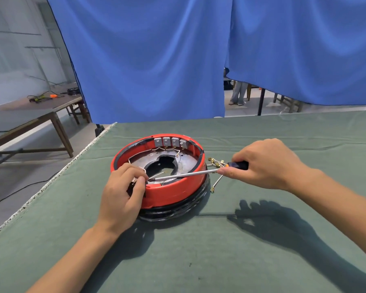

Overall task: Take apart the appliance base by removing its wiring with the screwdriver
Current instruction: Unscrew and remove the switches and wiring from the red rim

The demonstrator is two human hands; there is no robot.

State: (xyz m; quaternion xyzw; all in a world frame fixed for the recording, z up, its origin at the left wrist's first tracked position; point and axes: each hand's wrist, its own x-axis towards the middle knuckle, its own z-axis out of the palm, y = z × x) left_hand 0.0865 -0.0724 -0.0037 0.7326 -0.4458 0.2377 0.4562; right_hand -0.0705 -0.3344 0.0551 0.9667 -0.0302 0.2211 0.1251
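On green cloth [220, 250], right hand [268, 163] grips screwdriver [184, 174]; left hand [123, 191] seemingly pinches base [173, 189] wiring [216, 163].

Both forearms reach forward. Left hand [123, 191] knuckles up, fingers curled in a grip, thumb pressed alongside. Right hand [266, 163] palm down, fingers wrapped, index finger extended.

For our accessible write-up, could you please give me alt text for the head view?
A person's right hand holds a screwdriver across a round red appliance base, its tip by the left hand at the near rim. The base sits on a green-covered table; loose wires hang over its right side.
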